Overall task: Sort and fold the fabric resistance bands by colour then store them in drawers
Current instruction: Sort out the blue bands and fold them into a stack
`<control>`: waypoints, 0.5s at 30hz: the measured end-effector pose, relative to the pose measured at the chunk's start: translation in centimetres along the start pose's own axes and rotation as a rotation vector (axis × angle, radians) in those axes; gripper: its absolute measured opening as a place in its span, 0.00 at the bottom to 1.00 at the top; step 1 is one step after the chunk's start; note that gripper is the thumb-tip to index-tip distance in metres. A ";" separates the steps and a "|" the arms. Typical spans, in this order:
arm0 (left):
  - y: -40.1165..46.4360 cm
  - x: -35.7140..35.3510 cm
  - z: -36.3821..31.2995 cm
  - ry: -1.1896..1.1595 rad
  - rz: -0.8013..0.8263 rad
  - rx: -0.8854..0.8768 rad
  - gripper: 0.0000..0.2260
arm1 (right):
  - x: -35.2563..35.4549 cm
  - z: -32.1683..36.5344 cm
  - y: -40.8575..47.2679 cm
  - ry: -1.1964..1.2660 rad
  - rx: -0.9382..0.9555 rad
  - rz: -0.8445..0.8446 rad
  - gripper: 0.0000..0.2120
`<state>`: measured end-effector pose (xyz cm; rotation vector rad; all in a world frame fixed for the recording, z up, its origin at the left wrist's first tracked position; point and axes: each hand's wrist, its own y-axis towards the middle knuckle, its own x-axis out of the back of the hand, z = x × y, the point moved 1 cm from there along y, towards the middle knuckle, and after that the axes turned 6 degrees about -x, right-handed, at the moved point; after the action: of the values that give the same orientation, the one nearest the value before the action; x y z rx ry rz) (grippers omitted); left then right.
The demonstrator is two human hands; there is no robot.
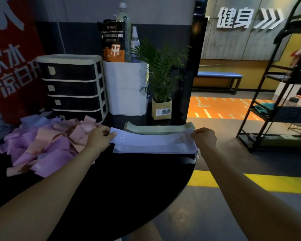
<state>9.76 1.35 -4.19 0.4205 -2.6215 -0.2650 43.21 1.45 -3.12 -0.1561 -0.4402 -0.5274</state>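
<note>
A pale blue band (151,139) is stretched flat between both hands over the far middle of the black counter (137,185). The left hand (98,138) pinches the band's left end, thumb on top and fingers curled under, so the grip is clenched on the fabric at its very tip. The right hand (204,138) pinches the right end in the same way, fingers bent round the edge. The band runs straight from one grip to the other, with the number 20 showing near the left end. It lies just above a stack of pale blue bands (155,148) that rests flat on the counter, slightly nearer than the held band; whether the two touch cannot be told. Just beyond lies a stack of green bands (156,128), also flat. To the left, a loose heap of pink and purple bands (47,141) covers the counter, touching the left wrist. At the far left stands a drawer unit (73,86) with dark drawers, all closed, next to a white container (125,87) and a potted plant (161,79).
</note>
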 end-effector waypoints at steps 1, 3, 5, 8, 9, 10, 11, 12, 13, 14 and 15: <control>0.0 -0.6 0.1 0.057 -0.001 -0.034 0.06 | 0.0 -0.3 0.1 -0.029 0.004 -0.004 0.10; 0.1 -1.6 0.4 0.153 -0.008 -0.098 0.06 | -0.1 -1.0 0.4 -0.077 0.019 -0.008 0.09; 0.0 -2.2 0.5 0.247 -0.003 -0.096 0.06 | -0.3 -1.6 0.5 -0.120 0.037 -0.011 0.08; -0.2 -2.5 1.3 0.290 0.007 -0.066 0.08 | -0.6 -2.6 0.7 -0.151 0.044 -0.016 0.07; -0.2 -2.5 1.5 0.294 0.004 -0.057 0.08 | -0.7 -2.8 0.7 -0.164 0.044 -0.016 0.06; -0.3 -2.5 1.7 0.298 -0.001 -0.052 0.08 | -0.8 -3.0 0.7 -0.181 0.047 -0.017 0.06; -0.4 -2.6 1.8 0.297 -0.007 -0.044 0.08 | -0.9 -3.2 0.7 -0.201 0.052 -0.017 0.06; -0.6 -2.6 1.9 0.293 -0.015 -0.040 0.08 | -1.0 -3.3 0.7 -0.220 0.057 -0.015 0.06; -0.8 -2.6 1.9 0.286 -0.021 -0.034 0.09 | -1.1 -3.4 0.8 -0.238 0.063 -0.016 0.06; -0.9 -2.7 1.9 0.276 -0.026 -0.031 0.09 | -1.2 -3.5 0.8 -0.259 0.071 -0.019 0.07; -1.0 -2.8 2.1 0.265 -0.030 -0.027 0.10 | -1.3 -3.7 0.8 -0.282 0.080 -0.024 0.07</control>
<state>11.32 1.60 -7.44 0.4534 -2.3515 -0.2367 43.98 1.77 -7.00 -0.1485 -0.7379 -0.5124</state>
